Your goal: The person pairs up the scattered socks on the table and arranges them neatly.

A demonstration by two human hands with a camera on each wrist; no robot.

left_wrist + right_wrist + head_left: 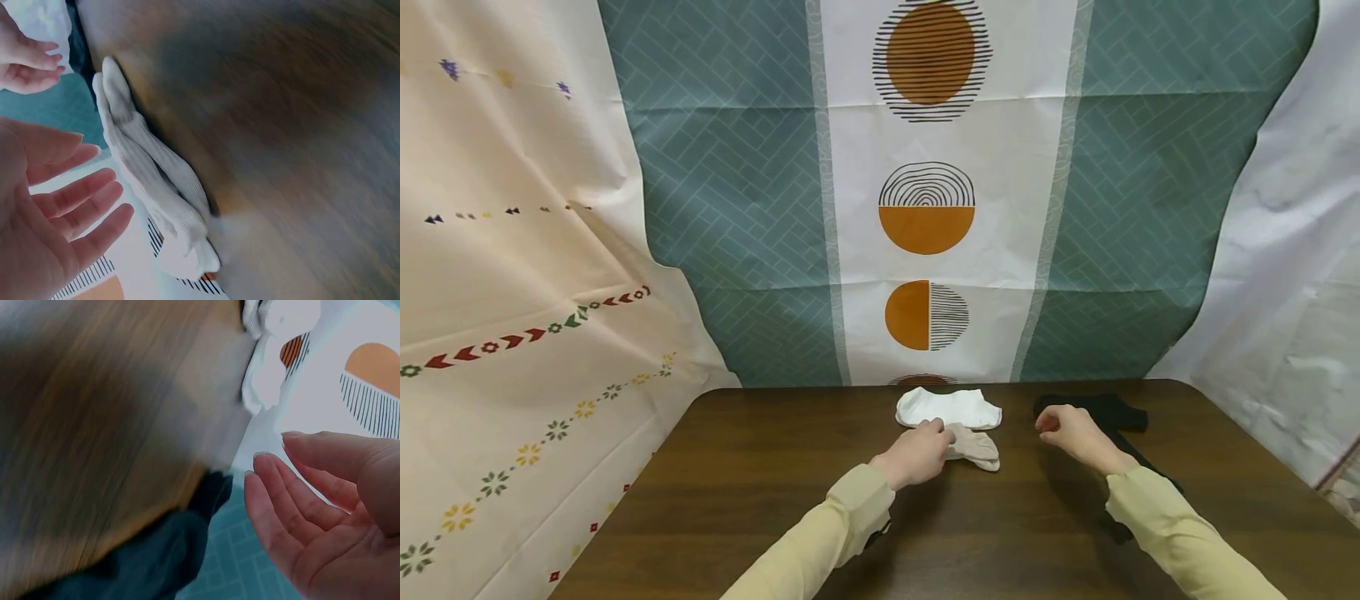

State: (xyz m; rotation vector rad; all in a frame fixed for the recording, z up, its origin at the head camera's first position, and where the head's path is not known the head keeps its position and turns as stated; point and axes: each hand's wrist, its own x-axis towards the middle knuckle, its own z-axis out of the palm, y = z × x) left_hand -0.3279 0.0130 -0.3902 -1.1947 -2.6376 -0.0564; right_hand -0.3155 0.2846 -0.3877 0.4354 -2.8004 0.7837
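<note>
My left hand [916, 455] hovers at the left end of a pair of beige socks [976, 448]. In the left wrist view its fingers are loosely bent with nothing between them, and the ribbed beige socks [156, 178] lie apart from them. Just behind lies a pair of white socks [947, 408]. My right hand [1078, 437] is above the table beside a black garment, perhaps socks [1101, 408], partly hidden by that arm. The right wrist view shows the right hand [331, 519] holding nothing, its fingers relaxed, near the black cloth [169, 550].
The dark wooden table [760, 475] ends at a hanging cloth [925, 267] with orange circles and green sides. A cream patterned cloth [512, 275] hangs at the left, and a white one [1277, 275] at the right.
</note>
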